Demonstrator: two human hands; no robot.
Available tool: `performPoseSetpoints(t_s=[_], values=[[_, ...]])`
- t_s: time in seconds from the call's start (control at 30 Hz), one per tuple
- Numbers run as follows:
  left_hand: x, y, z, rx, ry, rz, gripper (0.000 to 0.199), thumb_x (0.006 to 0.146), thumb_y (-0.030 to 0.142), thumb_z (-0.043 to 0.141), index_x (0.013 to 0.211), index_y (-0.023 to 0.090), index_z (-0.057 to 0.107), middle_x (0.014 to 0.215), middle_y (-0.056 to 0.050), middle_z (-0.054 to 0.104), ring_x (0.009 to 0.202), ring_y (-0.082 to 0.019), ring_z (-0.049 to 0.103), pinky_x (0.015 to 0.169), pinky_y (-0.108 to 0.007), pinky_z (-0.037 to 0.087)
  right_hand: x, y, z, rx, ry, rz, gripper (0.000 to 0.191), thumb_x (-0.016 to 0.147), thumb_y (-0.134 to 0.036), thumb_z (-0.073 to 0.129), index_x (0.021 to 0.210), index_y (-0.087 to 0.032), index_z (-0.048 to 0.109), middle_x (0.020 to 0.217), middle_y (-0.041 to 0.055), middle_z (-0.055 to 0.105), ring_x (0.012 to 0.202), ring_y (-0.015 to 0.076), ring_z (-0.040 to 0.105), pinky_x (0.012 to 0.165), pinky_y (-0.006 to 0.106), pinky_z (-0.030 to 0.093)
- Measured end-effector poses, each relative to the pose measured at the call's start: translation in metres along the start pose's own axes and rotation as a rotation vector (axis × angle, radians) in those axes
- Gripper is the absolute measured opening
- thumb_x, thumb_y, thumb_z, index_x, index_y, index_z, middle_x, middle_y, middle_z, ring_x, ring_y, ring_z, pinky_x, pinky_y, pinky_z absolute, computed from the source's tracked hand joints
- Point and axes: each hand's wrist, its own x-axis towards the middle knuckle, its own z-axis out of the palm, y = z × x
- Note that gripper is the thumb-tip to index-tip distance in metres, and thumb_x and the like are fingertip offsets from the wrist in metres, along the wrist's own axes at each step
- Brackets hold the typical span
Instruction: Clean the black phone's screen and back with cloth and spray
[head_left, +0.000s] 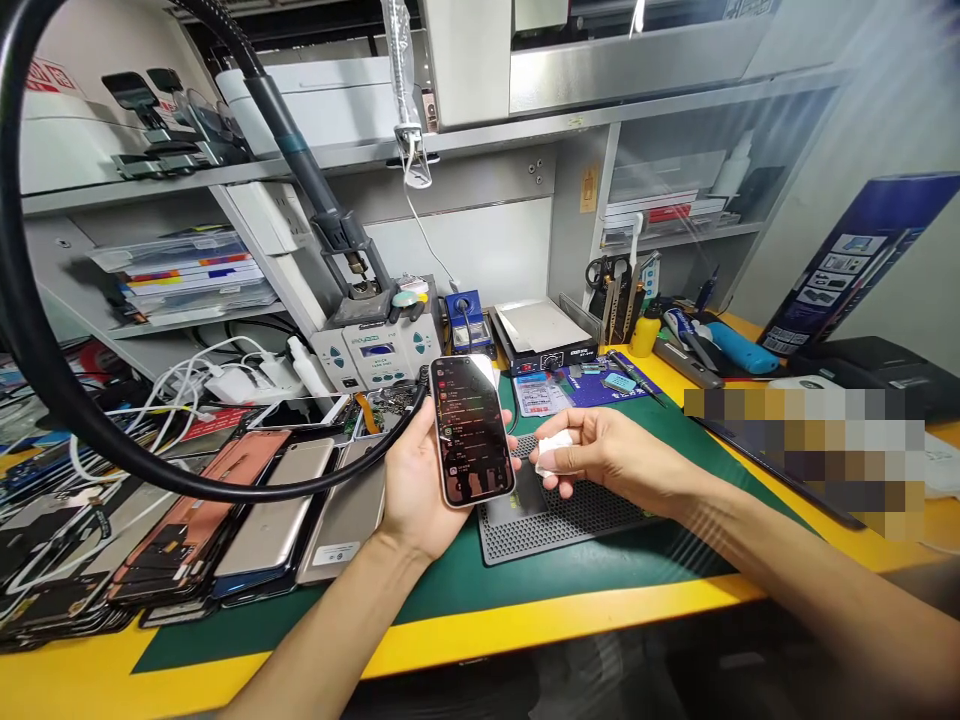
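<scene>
Head view: holding phone [472, 430] at centre of frame in left hand [416, 490]. Cupped from below and behind, thumb along left edge, fingertips curled round right edge. Screen lit, facing camera, showing what looks like a dark list; text too small to read. Long axis running roughly up-down in frame, top end tipped slightly left.

Pinching white wad [553, 454] between thumb and fingers of right hand [600, 450], just right of centre. Probably tissue or cloth, can't tell which. Key relation: wad level with lower half of phone, off its right long edge. Near, small gap, not touching screen. Coming in from the right, roughly square to the long axis.

Below and right of phone: grey holed mat [570, 525] on green mat [450, 590], with dark flat piece [534, 500] on it, partly hidden. Left of left hand: row of phone parts [274, 510], lying slanted. Looping across left side, passing over the parts: black hose [300, 491]. Right of centre, beyond right hand: blue mat [585, 383] and yellow bottle [645, 333], upright.
</scene>
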Motion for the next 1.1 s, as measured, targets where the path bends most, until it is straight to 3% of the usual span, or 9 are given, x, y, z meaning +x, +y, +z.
performPoseSetpoints(t_s=[0.13,0.27,0.47,0.6,0.7,0.87,1.0,1.1], values=[[0.0,-0.001,0.003,0.006,0.032,0.019,0.052,0.1,0.047,0.034,0.116,0.008,0.065,0.109,-0.021,0.073,0.083,-0.031,0.073,0.076,-0.05,0.06,0.0,0.005,0.002,0.001,-0.028,0.003,0.023,0.073,-0.027,0.085,0.082,-0.011,0.07,0.073,0.0067,0.071,0.065,0.0159,0.066,0.06,0.027,0.054],[0.0,0.0,0.006,0.004,0.069,0.019,0.053,0.1,0.047,0.033,0.117,0.008,0.065,0.106,-0.019,0.074,0.081,-0.03,0.074,0.075,-0.048,0.061,0.002,0.01,0.008,0.012,-0.038,0.024,0.027,0.071,-0.029,0.087,0.084,-0.013,0.068,0.067,0.0042,0.07,0.06,0.0157,0.066,0.057,0.027,0.053],[0.0,-0.001,0.006,-0.03,0.097,0.019,0.051,0.099,0.046,0.036,0.113,0.009,0.068,0.101,-0.019,0.076,0.078,-0.029,0.074,0.071,-0.044,0.061,0.008,0.016,0.02,0.015,-0.044,-0.007,0.034,0.074,-0.035,0.085,0.08,-0.017,0.056,0.066,0.0008,0.068,0.055,0.0124,0.062,0.051,0.024,0.05],[-0.001,-0.002,0.007,-0.023,0.121,0.021,0.051,0.099,0.046,0.037,0.111,0.009,0.069,0.1,-0.019,0.076,0.077,-0.03,0.074,0.07,-0.044,0.06,0.009,0.02,0.023,-0.146,0.02,-0.023,0.038,0.078,-0.045,0.079,0.081,-0.02,0.051,0.054,-0.0036,0.062,0.043,0.0109,0.054,0.039,0.02,0.043],[-0.001,-0.002,0.008,-0.015,0.151,0.033,0.05,0.099,0.046,0.037,0.111,0.009,0.068,0.099,-0.019,0.076,0.076,-0.03,0.074,0.07,-0.044,0.06,0.009,0.024,0.022,-0.266,-0.009,0.026,0.038,0.083,-0.051,0.072,0.082,-0.021,0.049,0.047,-0.0051,0.059,0.033,0.0086,0.045,0.032,0.017,0.035],[0.0,-0.005,0.008,-0.037,0.163,0.038,0.047,0.099,0.044,0.038,0.111,0.01,0.068,0.101,-0.017,0.076,0.085,-0.03,0.074,0.08,-0.047,0.06,0.013,0.031,0.026,-0.391,0.049,0.058,0.043,0.082,-0.058,0.07,0.089,-0.022,0.048,0.046,-0.0067,0.056,0.03,0.0096,0.043,0.027,0.018,0.03],[0.001,-0.008,0.009,-0.072,0.138,0.037,0.045,0.099,0.043,0.041,0.114,0.011,0.068,0.103,-0.015,0.076,0.091,-0.03,0.074,0.086,-0.048,0.058,0.015,0.029,0.036,-0.445,0.153,0.036,0.059,0.072,-0.059,0.079,0.107,-0.021,0.051,0.068,-0.0031,0.065,0.04,0.0105,0.052,0.032,0.02,0.037],[-0.001,-0.008,0.009,-0.098,0.086,-0.001,0.049,0.099,0.045,0.039,0.117,0.01,0.068,0.103,-0.016,0.076,0.095,-0.032,0.073,0.088,-0.049,0.057,0.016,0.024,0.045,-0.473,0.162,-0.101,0.065,0.069,-0.049,0.085,0.119,-0.021,0.053,0.093,0.0029,0.07,0.067,0.0152,0.065,0.055,0.025,0.051]])
